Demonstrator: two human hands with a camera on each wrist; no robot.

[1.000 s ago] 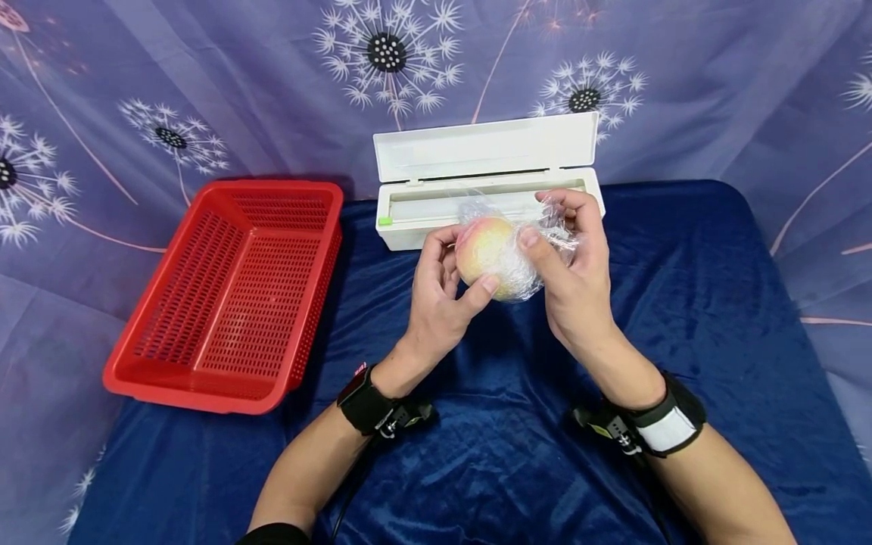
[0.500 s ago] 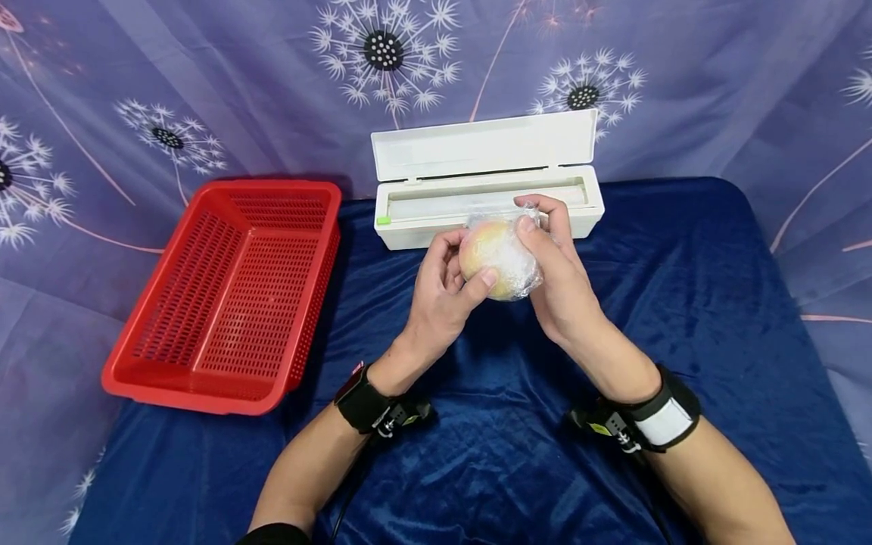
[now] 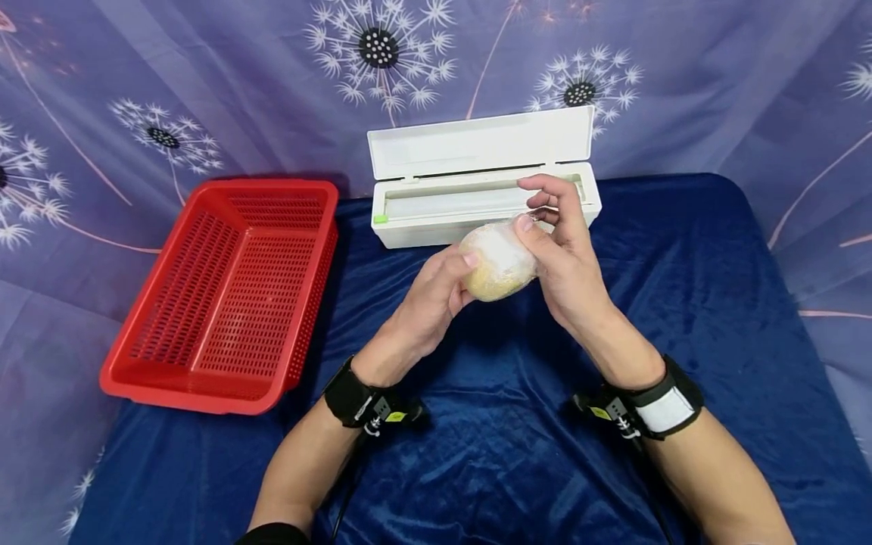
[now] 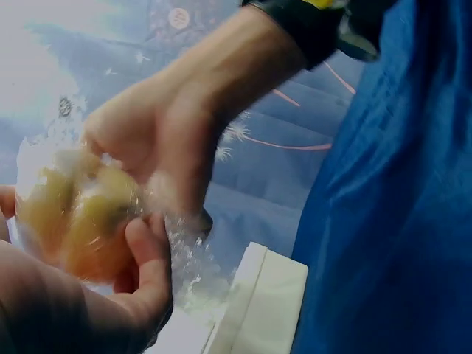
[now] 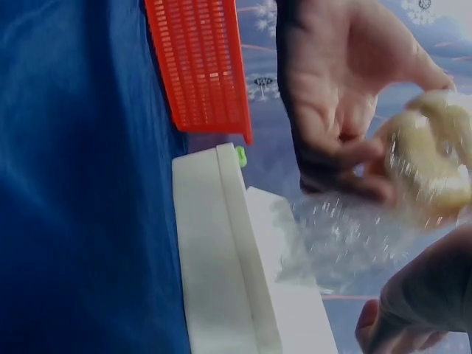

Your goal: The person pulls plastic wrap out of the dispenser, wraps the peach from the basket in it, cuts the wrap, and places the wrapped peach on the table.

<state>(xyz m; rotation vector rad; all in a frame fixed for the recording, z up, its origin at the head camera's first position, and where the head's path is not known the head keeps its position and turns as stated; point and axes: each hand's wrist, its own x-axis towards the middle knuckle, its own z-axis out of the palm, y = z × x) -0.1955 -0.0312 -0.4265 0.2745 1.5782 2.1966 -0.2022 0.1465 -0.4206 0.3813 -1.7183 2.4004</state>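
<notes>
A yellowish peach [image 3: 500,265] is covered in clear plastic wrap, with a whitish bunched patch on top in the head view. My left hand [image 3: 432,295] grips its left side, thumb on top and fingers underneath. At the upper right, my right hand [image 3: 568,253] pinches the plastic wrap [image 3: 521,227] beside the peach, its other fingers raised. Loose crinkled wrap [image 5: 343,232] hangs off the fruit in the right wrist view. In the left wrist view the cleft of the peach [image 4: 92,221] shows through the film. Some fingertips are hidden behind the fruit.
Behind the hands stands a long white wrap dispenser box [image 3: 477,227], lid raised, a roll inside and a green tab at its left end. A red perforated basket [image 3: 309,295] sits at the left. Blue cloth [image 3: 490,454] covers the table; a dandelion-patterned curtain [image 3: 272,68] hangs behind.
The peach has turned in my hands, its pink side rolling out of sight. My left hand has rotated with it. My right hand moved inward, then its fingers lifted; the loose film looks smaller.
</notes>
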